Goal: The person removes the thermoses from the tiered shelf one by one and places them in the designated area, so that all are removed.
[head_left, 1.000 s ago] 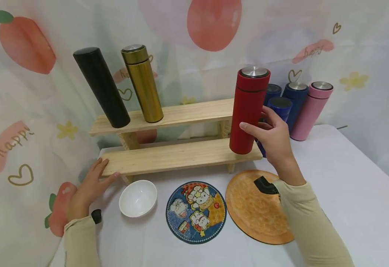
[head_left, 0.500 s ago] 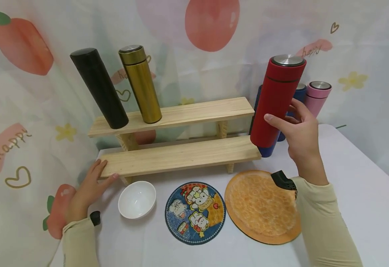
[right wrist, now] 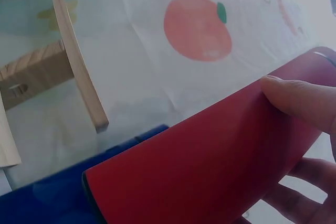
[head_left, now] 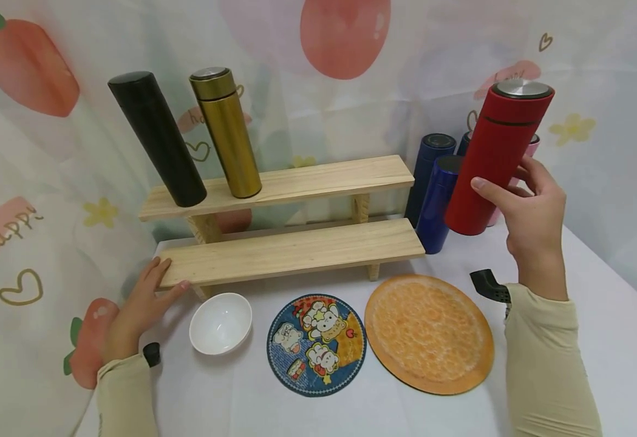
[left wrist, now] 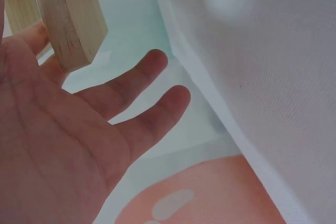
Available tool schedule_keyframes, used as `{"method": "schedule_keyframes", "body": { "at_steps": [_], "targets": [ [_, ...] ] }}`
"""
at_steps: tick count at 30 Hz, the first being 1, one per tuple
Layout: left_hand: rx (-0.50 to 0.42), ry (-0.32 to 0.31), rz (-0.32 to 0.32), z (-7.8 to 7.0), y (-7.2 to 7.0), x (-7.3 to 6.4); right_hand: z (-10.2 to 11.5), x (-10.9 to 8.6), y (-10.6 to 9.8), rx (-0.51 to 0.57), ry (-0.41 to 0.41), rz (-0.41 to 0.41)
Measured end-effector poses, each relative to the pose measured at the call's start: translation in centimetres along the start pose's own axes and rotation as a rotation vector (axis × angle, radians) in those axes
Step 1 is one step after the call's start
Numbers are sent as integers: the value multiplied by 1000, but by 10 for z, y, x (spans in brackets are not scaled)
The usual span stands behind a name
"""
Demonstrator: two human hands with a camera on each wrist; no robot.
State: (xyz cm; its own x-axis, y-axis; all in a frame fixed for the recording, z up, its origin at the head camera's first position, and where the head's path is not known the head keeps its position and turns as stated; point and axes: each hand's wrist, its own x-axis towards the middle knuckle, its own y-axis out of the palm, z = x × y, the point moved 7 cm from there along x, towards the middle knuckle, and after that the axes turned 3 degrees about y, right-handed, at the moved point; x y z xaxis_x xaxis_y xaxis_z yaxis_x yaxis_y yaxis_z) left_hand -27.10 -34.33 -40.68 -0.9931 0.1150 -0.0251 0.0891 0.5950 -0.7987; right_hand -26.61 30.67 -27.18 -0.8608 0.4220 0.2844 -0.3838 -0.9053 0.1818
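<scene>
My right hand (head_left: 537,209) grips a red thermos bottle (head_left: 498,158) with a silver lid, tilted and raised off the table. Its thumb lies across the red side in the right wrist view. At the left end of the two-tier wooden shelf (head_left: 296,252), my left hand (head_left: 138,303) holds the lower board's end between thumb and fingers. Two of its fingers stick out past the wood (left wrist: 73,24) in the left wrist view. On the upper board stand a black bottle (head_left: 160,142) and a gold bottle (head_left: 228,136).
Right of the shelf stand a dark blue bottle (head_left: 429,173) and a bright blue bottle (head_left: 438,206); others are partly hidden behind the red one. In front lie a white bowl (head_left: 221,325), a cartoon-print round mat (head_left: 318,346) and an orange-brown round mat (head_left: 430,334). A printed cloth hangs behind.
My right hand has carried the red bottle rightward, from in front of the lower board's right end to beyond the bright blue bottle. My left hand has stayed on the shelf.
</scene>
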Motion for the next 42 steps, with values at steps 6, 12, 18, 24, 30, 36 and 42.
{"method": "schedule_keyframes", "body": {
  "at_steps": [6, 12, 18, 24, 30, 36, 42],
  "targets": [
    [-6, -1, 3, -1, 0, 1, -9, 8, -17, 28, 36, -32],
    [-5, -8, 4, -1, 0, 0, -20, 16, -32, 27, 62, -70],
    [0, -25, 8, 0, 1, 0, -40, 25, -42, 42, 129, -90],
    [1, -31, 9, 0, 2, -1, -68, 34, -49, 26, 196, -93],
    [-3, -5, 1, -2, 0, 0, -91, 39, -53, -15, 249, -96],
    [7, -18, 8, -1, 0, 2, -109, 43, -53, -43, 279, -77],
    [-3, -21, 9, 0, 1, 1, -119, 45, -51, -14, 247, -42]
  ]
}}
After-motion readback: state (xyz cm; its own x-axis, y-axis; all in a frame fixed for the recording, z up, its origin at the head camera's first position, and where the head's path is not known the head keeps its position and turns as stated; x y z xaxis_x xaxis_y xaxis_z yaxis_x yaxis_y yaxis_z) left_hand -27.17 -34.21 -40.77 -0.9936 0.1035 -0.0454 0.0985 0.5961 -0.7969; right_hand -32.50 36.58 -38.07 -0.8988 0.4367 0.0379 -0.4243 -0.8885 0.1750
